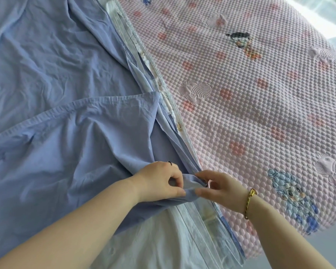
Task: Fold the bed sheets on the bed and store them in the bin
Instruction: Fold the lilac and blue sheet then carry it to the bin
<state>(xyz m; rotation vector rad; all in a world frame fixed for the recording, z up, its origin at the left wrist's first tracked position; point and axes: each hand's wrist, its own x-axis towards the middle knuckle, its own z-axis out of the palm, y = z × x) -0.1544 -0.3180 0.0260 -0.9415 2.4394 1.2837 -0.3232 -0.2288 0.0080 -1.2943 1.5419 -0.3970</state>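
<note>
A wrinkled blue bed sheet (52, 78) covers the left half of the bed, with one hemmed flap folded over toward the middle. Its near corner is bunched between both hands. My left hand (159, 181) pinches that corner from the left with thumb and fingers. My right hand (219, 189), with a gold cord bracelet at the wrist, pinches the same bunch from the right. Under the blue sheet lies a pale white layer (163, 241) with stitched strips along its edge.
A pink quilted mattress pad (250, 98) with cartoon figures and red dots covers the right half of the bed. Its near right edge drops to a pale floor (330, 247). No bin is in view.
</note>
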